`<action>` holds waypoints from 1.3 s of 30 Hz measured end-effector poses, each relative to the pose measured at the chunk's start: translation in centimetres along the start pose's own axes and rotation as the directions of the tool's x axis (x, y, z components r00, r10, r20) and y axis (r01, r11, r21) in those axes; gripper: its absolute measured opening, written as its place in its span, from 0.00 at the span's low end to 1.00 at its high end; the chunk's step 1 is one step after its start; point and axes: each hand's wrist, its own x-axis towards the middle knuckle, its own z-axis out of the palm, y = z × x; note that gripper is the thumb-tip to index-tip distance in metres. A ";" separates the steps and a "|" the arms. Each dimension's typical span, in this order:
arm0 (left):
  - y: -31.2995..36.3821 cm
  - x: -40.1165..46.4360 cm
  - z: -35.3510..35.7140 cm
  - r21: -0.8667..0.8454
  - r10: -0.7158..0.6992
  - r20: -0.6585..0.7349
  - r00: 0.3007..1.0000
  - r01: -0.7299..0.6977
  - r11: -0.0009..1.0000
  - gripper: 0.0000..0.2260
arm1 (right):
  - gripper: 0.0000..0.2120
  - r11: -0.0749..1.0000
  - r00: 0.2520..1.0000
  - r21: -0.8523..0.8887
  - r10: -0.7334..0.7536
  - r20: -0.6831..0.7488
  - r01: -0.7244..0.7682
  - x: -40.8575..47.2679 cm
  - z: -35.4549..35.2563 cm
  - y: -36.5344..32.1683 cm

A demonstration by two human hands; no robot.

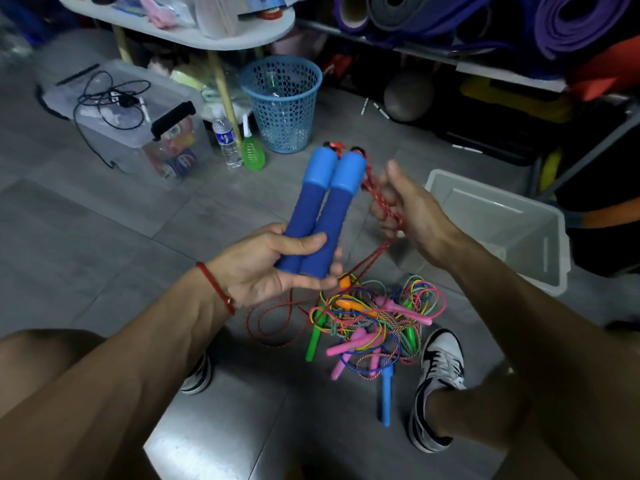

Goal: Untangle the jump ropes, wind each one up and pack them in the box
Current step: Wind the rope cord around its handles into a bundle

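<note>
Above the grey tiled floor (pixel 104 216), two blue handles (pixel 322 206) of one jump rope are being held side by side in the left hand (pixel 273 268). The thumb is being laid across their lower ends and the fingers are being curled narrowly beneath them, so that both handles are being gripped together and tilted up and away from the person. A red cord bracelet (pixel 216 287) is being worn on that wrist.

Just right of the handles, the red rope (pixel 381 202) is being held by the right hand (pixel 407 209). Its fingers are being curled round the strands while the thumb is being kept straight and lifted clear; how many strands are being pinched cannot be told. From the hand the rope is being let down to loops lying on the floor (pixel 277 320).

Below both hands, between two black-and-white shoes, a tangled heap of jump ropes (pixel 374 323) with pink, green, orange and blue handles is being left on the floor. To the right of it, an open white plastic box (pixel 498 223) is being kept near the right forearm. Farther back, a blue mesh wastebasket (pixel 282 102) is being stood beside a white table leg.
</note>
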 end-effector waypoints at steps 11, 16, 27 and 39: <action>1.7 1.5 0.4 -0.507 0.217 -0.174 0.960 -0.277 0.816 0.10 | 0.15 0.981 0.892 -0.192 0.081 0.445 0.006 -3.5 3.0 2.0; 4.6 0.5 -2.2 -0.268 0.340 -0.395 0.853 -0.462 0.846 0.06 | 0.13 0.813 0.907 -0.573 0.161 0.389 0.101 -3.5 -1.0 5.1; 5.3 -1.8 -6.2 0.204 0.310 -0.738 0.599 -0.240 0.949 0.09 | 0.12 0.979 0.956 -0.204 -0.066 -0.287 0.006 1.7 -4.7 -4.7; 4.2 -1.0 -3.9 0.089 0.177 -0.439 0.881 -0.153 0.984 0.12 | 0.12 0.797 0.881 -0.602 -0.313 -0.355 0.041 8.5 -7.9 -10.9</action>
